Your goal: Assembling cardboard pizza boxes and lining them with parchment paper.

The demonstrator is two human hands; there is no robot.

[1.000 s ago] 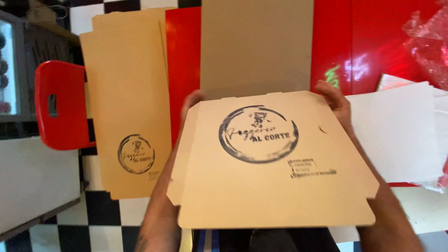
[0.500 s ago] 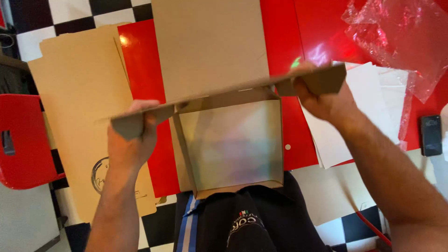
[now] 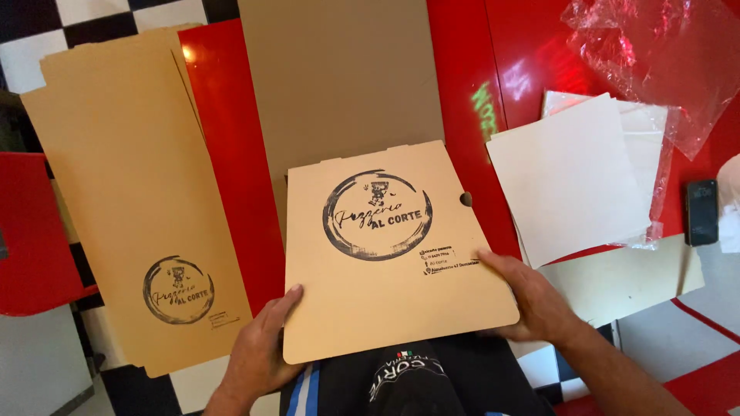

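Observation:
A folded tan cardboard pizza box [image 3: 385, 254] with a round dark stamp on its lid lies closed in front of me on the red table [image 3: 231, 177]. My left hand [image 3: 258, 350] holds its near left corner, thumb along the edge. At the near right corner my right hand [image 3: 532, 300] grips the box with fingers resting on the lid. A flat brown cardboard sheet [image 3: 339, 77] lies under and behind the box.
A stack of flat unfolded tan boxes [image 3: 131, 200] lies to the left, overhanging the table edge. White paper sheets [image 3: 570, 173] lie to the right, with crumpled clear plastic wrap [image 3: 655, 54] behind them and a dark phone [image 3: 701, 212] at far right. A red chair [image 3: 31, 239] stands at left.
The box was held up open with its lid raised half a second ago; now the lid is down and the closed box rests flat under both hands.

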